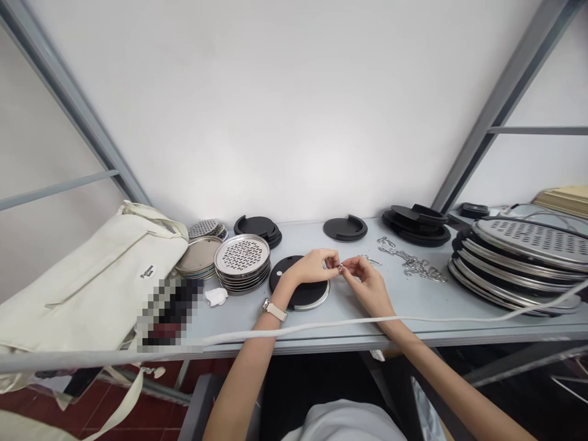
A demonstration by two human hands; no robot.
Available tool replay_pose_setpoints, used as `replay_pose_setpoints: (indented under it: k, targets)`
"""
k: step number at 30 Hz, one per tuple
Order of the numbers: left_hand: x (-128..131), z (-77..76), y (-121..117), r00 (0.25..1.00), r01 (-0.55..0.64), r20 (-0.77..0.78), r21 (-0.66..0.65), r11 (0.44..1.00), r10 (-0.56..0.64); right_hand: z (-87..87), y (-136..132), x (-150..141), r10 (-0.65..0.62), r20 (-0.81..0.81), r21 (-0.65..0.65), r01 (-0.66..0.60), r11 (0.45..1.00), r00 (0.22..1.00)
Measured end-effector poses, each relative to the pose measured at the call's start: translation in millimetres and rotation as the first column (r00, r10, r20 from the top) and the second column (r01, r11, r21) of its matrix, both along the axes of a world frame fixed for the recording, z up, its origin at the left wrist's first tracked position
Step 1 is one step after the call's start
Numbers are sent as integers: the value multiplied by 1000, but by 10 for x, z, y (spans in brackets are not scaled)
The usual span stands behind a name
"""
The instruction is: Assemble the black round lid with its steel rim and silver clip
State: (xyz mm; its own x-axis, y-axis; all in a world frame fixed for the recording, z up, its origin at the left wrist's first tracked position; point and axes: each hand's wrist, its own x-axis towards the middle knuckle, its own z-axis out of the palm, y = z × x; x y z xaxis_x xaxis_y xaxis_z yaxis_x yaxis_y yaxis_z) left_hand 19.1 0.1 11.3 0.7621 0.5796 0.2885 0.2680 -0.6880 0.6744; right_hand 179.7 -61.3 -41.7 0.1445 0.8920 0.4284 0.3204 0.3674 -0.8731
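My left hand (316,266) and my right hand (366,283) meet over the front middle of the table. Fingertips of both pinch one small shiny metal piece (340,268); its exact kind is too small to make out. Beneath my left hand lies a round black disc (305,295) with a silver rim, partly hidden by the hand and wrist. Just beyond my right hand are a bent metal wire clip (373,260) and, farther right, a loose pile of similar metal wire clips (417,266).
Perforated metal discs (242,257) are stacked on the left, and a bigger stack (528,245) stands right. Black round holders (345,228) sit along the wall. A cream bag (92,275) takes up the left end. A white cable (321,329) crosses in front.
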Motion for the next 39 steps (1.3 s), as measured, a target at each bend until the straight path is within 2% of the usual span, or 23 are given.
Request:
replay_pose_setpoints:
  k: [7, 14, 25, 31, 35, 39]
  targets:
    - [2, 25, -33, 999, 29, 41, -41, 999, -27, 15, 24, 16, -52, -70, -9, 51, 999, 996]
    - [21, -34, -10, 997, 60, 44, -71, 996, -57, 47, 6, 21, -116, -169, 10, 120, 993, 979]
    - [30, 53, -57, 994, 23, 107, -118, 993, -10, 3, 37, 17, -54, -165, -20, 52, 998, 985]
    - [29, 39, -5, 989, -4, 144, -174, 985, 30, 87, -14, -25, 27, -234, -13, -31, 999, 972]
    - [21, -1, 65, 981, 45, 195, -251, 967, 5, 141, -51, -45, 34, -265, 48, -22, 999, 964]
    - [19, -30, 101, 970, 102, 244, -337, 936, -18, 145, -67, -50, 39, -215, 104, -16, 994, 976]
